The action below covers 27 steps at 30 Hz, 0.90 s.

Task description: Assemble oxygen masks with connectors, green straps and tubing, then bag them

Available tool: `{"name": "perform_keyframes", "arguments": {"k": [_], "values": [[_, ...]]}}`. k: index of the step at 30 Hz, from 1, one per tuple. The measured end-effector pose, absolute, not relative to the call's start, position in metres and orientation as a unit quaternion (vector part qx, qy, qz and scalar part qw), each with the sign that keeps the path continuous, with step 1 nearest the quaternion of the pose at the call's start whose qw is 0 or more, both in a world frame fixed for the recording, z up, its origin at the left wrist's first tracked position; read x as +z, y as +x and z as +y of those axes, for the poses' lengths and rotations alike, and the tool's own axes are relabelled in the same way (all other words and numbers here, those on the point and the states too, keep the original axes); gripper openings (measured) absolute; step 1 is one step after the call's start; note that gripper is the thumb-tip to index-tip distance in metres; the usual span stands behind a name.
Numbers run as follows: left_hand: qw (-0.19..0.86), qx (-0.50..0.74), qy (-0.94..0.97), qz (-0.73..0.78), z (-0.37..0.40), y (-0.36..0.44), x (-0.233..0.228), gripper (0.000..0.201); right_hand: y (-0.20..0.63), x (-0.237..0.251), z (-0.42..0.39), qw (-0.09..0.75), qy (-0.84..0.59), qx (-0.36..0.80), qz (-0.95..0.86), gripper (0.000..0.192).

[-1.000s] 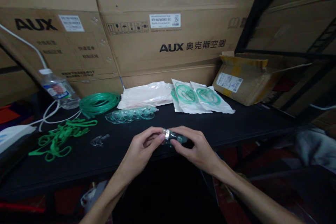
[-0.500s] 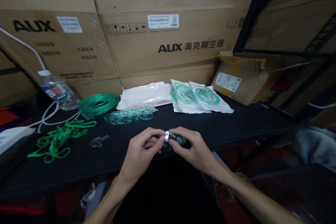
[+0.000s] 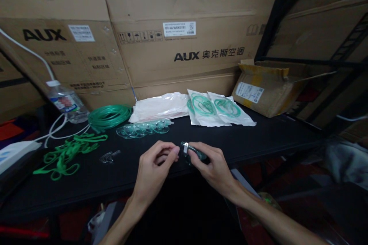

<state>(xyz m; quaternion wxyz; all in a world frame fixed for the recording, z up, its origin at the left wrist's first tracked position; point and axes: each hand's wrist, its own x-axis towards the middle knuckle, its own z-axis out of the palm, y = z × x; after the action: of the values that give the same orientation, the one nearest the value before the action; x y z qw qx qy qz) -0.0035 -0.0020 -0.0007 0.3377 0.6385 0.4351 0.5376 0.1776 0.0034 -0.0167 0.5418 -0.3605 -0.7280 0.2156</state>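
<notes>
Black and flat, the tabletop (image 3: 273, 138) runs across in front of us, with stacked cardboard boxes (image 3: 184, 53) walling its far side. Nearest to us, our right hand (image 3: 211, 164) grips a small clear green mask piece (image 3: 192, 151) with a silver clip on it, held just above the table's near edge; much of the piece is hidden inside the fingers, so we cannot make out its full shape. Our left hand (image 3: 155, 168) sits just beside it, fingers curled, the thumb and forefinger pinched together close to the clip, though we cannot tell whether they touch it or hold anything. Further left lie one small clear plastic part (image 3: 109, 156) and a loose tangle of green straps (image 3: 67, 152), too knotted to count. Beyond our hands we see a row of clear mask shells (image 3: 143, 128), overlapping so the number is unclear, and one coil of green tubing (image 3: 109, 115). Behind these, a stack of empty-looking plastic bags (image 3: 161, 106) lies next to two sealed bags (image 3: 218, 108), each holding green coiled tubing. One water bottle (image 3: 66, 101) leans at far left, and one open carton (image 3: 267, 88) rests at far right, its contents out of sight.
</notes>
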Motion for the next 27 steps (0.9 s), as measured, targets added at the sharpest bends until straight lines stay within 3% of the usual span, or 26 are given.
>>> {"name": "perform_keyframes", "arguments": {"k": [6, 16, 27], "values": [[0.326, 0.508, 0.665, 0.44, -0.006, 0.0, -0.001, 0.016, 0.176, -0.021, 0.003, 0.549, -0.359, 0.213, -0.724, 0.021], [0.509, 0.529, 0.504, 0.456, -0.009, 0.016, 0.001, 0.025, 0.175, -0.023, 0.0, 0.561, -0.361, 0.215, -0.713, 0.029], [0.527, 0.552, 0.484, 0.427, -0.013, 0.021, 0.001, 0.024, 0.176, -0.009, -0.006, 0.534, -0.362, 0.161, -0.747, 0.03]]}}
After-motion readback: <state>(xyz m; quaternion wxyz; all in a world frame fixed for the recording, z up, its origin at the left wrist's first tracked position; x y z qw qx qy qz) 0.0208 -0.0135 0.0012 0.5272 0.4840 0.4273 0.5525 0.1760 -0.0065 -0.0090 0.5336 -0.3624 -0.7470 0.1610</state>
